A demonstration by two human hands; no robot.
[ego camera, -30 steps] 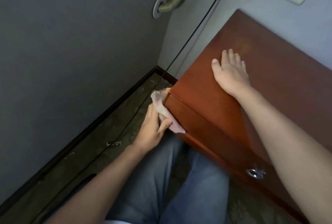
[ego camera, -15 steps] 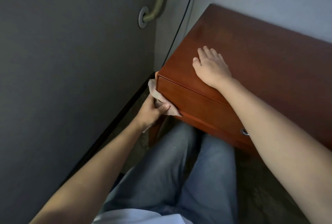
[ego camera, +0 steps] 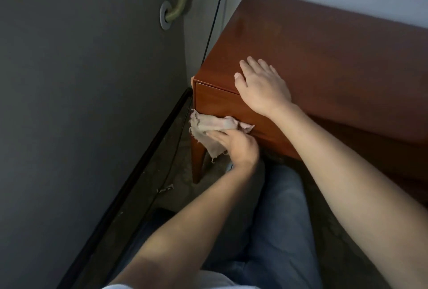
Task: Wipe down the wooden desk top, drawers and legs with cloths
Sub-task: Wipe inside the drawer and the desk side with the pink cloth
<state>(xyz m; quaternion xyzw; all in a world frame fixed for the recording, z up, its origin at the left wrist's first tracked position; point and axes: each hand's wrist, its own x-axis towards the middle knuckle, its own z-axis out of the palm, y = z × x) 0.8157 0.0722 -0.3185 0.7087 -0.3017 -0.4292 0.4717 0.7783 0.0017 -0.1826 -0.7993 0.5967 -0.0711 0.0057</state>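
The left hand (ego camera: 234, 143) grips the cloth (ego camera: 214, 130) against the drawer front's (ego camera: 222, 105) lower corner, above the leg (ego camera: 198, 161); the right hand (ego camera: 261, 87) lies spread flat on the worktop (ego camera: 324, 56). Best to press evenly along the bottom edge (where dust probably collects), keeping the bracing hand firm.

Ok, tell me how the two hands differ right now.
The left hand holds the cloth against the lower edge of the drawer front; the right hand holds nothing. The left hand's fingers curl on the cloth, while the right hand lies flat with fingers straight. The left hand sits low by the desk leg; the right hand rests on the desk top. Both touch the desk.
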